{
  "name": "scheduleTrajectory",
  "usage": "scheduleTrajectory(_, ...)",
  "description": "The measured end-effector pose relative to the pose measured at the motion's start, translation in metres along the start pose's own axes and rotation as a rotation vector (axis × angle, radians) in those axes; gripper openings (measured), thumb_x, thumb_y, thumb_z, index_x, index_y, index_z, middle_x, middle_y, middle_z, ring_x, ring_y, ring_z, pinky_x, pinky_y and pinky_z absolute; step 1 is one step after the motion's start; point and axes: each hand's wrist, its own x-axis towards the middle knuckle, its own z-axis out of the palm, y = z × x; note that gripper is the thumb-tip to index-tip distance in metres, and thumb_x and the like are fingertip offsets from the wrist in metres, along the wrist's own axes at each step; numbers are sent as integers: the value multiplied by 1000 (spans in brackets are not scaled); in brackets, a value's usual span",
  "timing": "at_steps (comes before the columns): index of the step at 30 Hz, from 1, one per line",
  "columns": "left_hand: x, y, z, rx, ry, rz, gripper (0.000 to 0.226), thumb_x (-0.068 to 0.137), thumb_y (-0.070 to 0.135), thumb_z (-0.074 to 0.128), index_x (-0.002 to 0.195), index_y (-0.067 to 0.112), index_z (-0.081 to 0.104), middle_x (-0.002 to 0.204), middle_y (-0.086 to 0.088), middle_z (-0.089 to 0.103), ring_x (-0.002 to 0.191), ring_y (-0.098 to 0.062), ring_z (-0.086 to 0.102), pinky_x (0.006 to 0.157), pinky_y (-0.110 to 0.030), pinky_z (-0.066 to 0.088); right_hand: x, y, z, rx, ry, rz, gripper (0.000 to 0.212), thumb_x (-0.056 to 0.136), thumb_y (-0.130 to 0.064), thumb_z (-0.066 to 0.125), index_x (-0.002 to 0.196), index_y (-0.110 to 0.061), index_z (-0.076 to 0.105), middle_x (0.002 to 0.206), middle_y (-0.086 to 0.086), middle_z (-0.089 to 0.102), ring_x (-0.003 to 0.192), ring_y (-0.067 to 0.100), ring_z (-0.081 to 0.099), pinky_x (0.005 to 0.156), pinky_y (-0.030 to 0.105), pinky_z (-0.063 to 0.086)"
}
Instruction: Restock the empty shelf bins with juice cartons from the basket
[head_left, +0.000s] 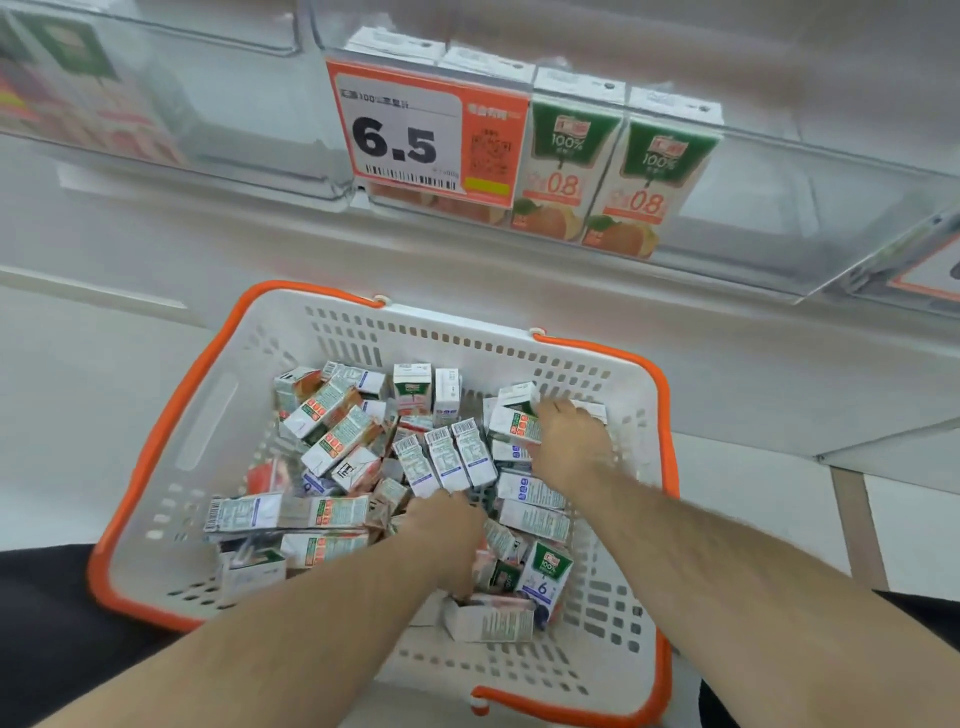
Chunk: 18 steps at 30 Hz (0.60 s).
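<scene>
1. Take the basket (171, 457) as your landmark: white, orange-rimmed, with a loose, jumbled heap of small juice cartons (337, 441) lying at every angle across its floor.
2. Your right hand (566, 441) is at the basket's far right corner, fingers curled down over a carton (511, 421) there. It looks like a grasp, but the fingertips are hidden, so you cannot tell how firmly it holds.
3. Your left hand (447, 535) is down in the middle of the basket, just behind three cartons (447, 460) lying side by side. Its fingers are buried among the cartons; whether it has hold of one cannot be told.
4. Above and beyond the basket, the clear shelf bin (779, 249) holds a few upright orange-juice cartons (613, 176) beside a price tag (431, 135) reading 6.5; the space to their right looks unfilled.
5. Handling, as a judgement: these are small, stiff paperboard boxes, light for their size but with liquid weight. The faces look glossy, so they may slip.
6. Take each across its two broad faces, thumb opposite fingers, near the middle. Squeeze lightly; the walls can dent.
7. Several flavours seem mixed in the heap, so check the print before you lift toward the bin.
</scene>
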Motion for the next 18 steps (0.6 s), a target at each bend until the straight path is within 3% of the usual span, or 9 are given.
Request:
scheduleTrajectory(4, -3, -25, -10, -443, -52, -5, 55, 69, 38, 81, 115, 23, 55, 112, -1, 57, 94, -19, 54, 79, -31, 49, -2, 8, -22, 309, -156, 99, 54, 84, -32, 73, 135, -22, 56, 126, 2, 64, 106, 21, 61, 92, 30, 50)
scheduleTrajectory(8, -24, -49, -33, -1094, 2, -99, 53, 69, 24, 84, 113, 25, 55, 107, -7, 56, 72, -18, 52, 63, -27, 44, -15, 9, -58, 496, -313, 144, 23, 81, -21, 77, 100, -16, 65, 95, 1, 66, 77, 13, 60, 65, 24, 48)
scheduleTrajectory(10, -37, -58, -53, -1311, 24, -102, 45, 77, 15, 80, 112, 24, 52, 106, -12, 57, 72, -19, 53, 61, -29, 44, -24, 6, -80, 519, -378, 136, 17, 81, -20, 78, 89, -15, 64, 91, 2, 65, 74, 14, 58, 63, 25, 46)
scheduleTrajectory(13, -60, -72, -92, -1389, 84, -24, 44, 79, 2, 76, 111, 16, 48, 100, -14, 57, 80, -24, 60, 71, -33, 54, -37, -6, -128, 414, -375, 71, 17, 79, -22, 78, 82, -15, 63, 88, 3, 64, 80, 18, 57, 71, 29, 43)
scheduleTrajectory(15, -78, -78, -119, -1413, 163, 33, 47, 76, -9, 74, 109, 10, 46, 97, -17, 62, 80, -26, 65, 78, -39, 59, -49, -15, -166, 353, -337, 22, 15, 78, -19, 77, 81, -14, 63, 83, 3, 64, 75, 17, 56, 66, 27, 42)
scheduleTrajectory(18, -111, -82, -154, -1473, 275, 134, 41, 79, -19, 63, 102, 11, 47, 87, -12, 64, 72, -23, 67, 68, -34, 59, -65, -22, -211, 458, -299, -28, 19, 76, -12, 75, 73, -13, 56, 66, 2, 61, 61, 15, 52, 54, 26, 36)
